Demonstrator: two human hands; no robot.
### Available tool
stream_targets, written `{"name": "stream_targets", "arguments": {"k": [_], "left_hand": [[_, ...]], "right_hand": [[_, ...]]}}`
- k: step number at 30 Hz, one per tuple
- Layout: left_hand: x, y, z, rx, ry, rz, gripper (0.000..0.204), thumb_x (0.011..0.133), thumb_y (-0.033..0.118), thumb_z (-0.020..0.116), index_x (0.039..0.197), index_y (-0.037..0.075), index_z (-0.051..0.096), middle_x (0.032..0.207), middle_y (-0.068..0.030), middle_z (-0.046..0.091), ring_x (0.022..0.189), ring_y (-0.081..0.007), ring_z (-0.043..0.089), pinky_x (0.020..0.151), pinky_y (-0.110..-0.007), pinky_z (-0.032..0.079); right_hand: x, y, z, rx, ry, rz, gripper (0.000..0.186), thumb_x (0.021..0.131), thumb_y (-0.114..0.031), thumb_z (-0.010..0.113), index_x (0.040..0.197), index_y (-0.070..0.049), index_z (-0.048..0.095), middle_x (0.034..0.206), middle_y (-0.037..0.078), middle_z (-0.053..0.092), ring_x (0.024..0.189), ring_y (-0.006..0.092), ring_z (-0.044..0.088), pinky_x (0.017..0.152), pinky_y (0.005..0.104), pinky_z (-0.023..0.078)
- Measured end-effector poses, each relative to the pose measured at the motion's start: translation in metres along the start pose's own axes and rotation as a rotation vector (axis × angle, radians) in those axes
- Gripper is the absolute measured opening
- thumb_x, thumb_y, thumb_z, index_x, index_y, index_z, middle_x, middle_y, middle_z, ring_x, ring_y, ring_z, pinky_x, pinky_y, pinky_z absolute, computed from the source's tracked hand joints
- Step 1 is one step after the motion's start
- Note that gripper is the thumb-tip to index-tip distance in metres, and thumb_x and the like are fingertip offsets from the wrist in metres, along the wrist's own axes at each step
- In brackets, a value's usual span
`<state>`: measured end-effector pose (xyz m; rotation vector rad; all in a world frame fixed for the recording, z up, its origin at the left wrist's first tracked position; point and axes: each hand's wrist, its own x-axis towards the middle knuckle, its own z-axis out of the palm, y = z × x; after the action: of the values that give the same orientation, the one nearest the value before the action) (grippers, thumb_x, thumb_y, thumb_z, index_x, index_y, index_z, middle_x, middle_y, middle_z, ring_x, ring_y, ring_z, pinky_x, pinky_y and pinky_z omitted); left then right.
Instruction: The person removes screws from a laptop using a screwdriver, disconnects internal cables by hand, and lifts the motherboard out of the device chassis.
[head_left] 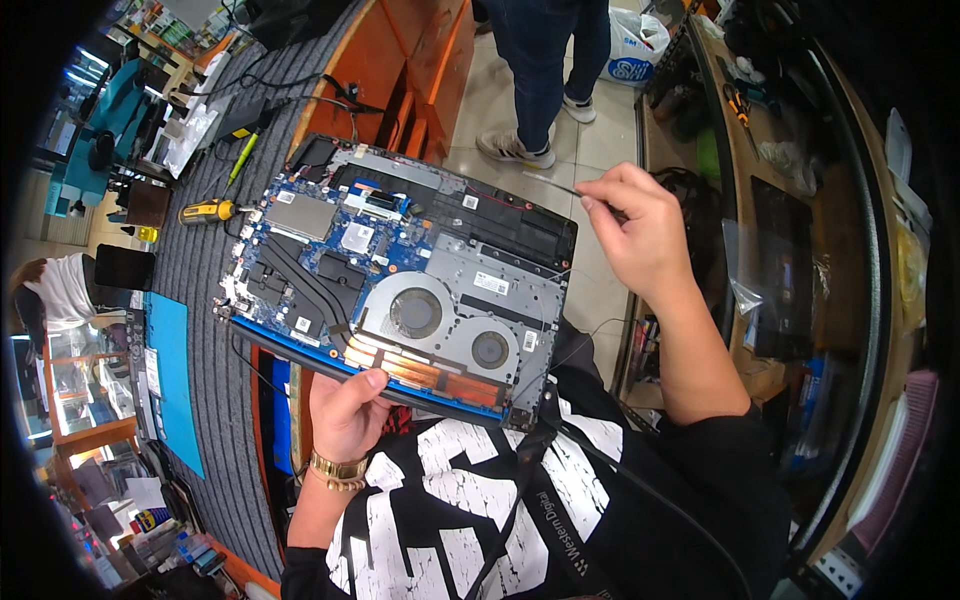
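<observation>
Grey ribbing covers the worktop (230, 410) on the left, and across its right edge an opened laptop (450, 258), two fans (412, 312) bare, is held before the person's shirt (480, 450). Its near edge sits in the left hand's (347, 405) grip, thumb on top, fingers mostly hidden; the right hand's (638, 228) grip pinches a thin tool (548, 181) near the far right corner. Farther out, a yellow screwdriver (205, 211) lies left of the laptop, a blue mat (176, 380) nearer, and someone in jeans (535, 70) stands far off.
</observation>
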<state>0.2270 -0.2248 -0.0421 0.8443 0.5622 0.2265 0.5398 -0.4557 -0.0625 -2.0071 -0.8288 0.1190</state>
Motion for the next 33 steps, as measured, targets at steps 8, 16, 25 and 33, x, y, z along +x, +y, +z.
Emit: {"name": "stream_targets", "arguments": {"k": [8,16,25,33], "left_hand": [[-0.020,0.018,-0.030,-0.050,0.080,0.102,0.058,0.103,0.010,0.066,0.157,-0.008,0.053,0.148,-0.0246,0.071,0.127,-0.0349,0.076,0.109,-0.053,0.065],[-0.061,0.088,-0.096,-0.115,0.011,0.285,0.061,0.106,0.017,0.066,0.163,0.000,0.053,0.160,-0.0195,0.065,0.146,-0.0352,0.064,0.128,-0.060,0.045],[-0.127,0.160,-0.133,0.006,-0.175,0.424,0.056,0.115,0.023,0.059,0.166,0.001,0.051,0.168,-0.0212,0.058,0.153,-0.0380,0.058,0.129,-0.066,0.042],[-0.125,0.166,-0.142,-0.047,-0.165,0.482,0.050,0.115,0.019,0.060,0.160,-0.003,0.057,0.163,-0.0224,0.062,0.150,-0.0367,0.060,0.131,-0.062,0.041]], "right_hand": [[-0.031,0.052,-0.034,-0.143,0.307,0.124,0.015,0.101,-0.005,0.076,0.114,0.001,0.082,0.097,0.014,0.072,0.078,0.0270,0.069,0.072,0.0356,0.054],[-0.105,0.054,-0.036,-0.217,0.215,0.296,0.015,0.102,-0.005,0.074,0.114,0.002,0.080,0.098,0.014,0.070,0.085,0.0300,0.071,0.075,0.0376,0.056],[-0.068,0.052,-0.017,-0.116,0.278,0.110,0.015,0.101,-0.004,0.074,0.114,0.002,0.080,0.097,0.013,0.069,0.079,0.0269,0.068,0.071,0.0362,0.053],[-0.083,0.058,-0.026,-0.145,0.267,0.247,0.015,0.101,-0.002,0.074,0.113,0.003,0.080,0.098,0.015,0.069,0.081,0.0284,0.069,0.072,0.0368,0.054]]}}
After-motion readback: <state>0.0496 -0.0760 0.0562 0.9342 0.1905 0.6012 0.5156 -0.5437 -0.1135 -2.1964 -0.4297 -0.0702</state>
